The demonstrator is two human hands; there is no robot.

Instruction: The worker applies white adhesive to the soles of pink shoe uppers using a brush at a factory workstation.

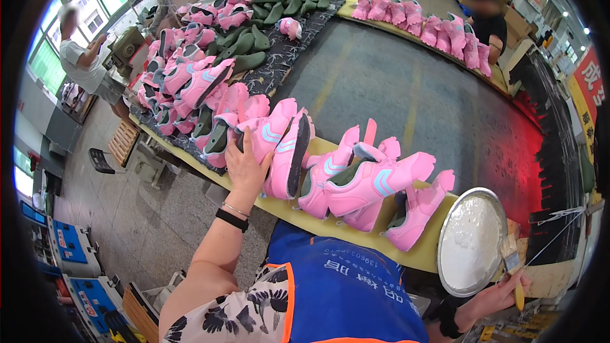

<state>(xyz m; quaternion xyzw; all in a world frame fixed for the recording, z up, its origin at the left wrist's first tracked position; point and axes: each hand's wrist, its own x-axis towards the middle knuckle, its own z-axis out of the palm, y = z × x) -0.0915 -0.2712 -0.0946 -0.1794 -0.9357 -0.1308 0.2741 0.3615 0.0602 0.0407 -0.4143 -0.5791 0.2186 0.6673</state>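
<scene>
My left hand [246,164] is closed around a pink shoe upper [270,128] with light blue stripes. A second pink upper [287,152] stands pressed beside it, its dark underside edge facing right. In my right hand [502,292] is a paintbrush [510,255] with a yellow handle, its bristles close to the rim of a round metal bowl [473,203] of white paste. Between my hands, several more pink uppers stand along the yellow table edge [279,208], among them a large striped one [381,181] and one near the bowl [419,213]. Green shoe lasts fill some uppers.
On the left, a dark mat holds a heap of pink uppers [184,82] and green lasts [244,44]. More uppers [438,32] line the far ledge past the grey conveyor belt [406,89]. Red light glows at right. Three people [489,22] are around the line.
</scene>
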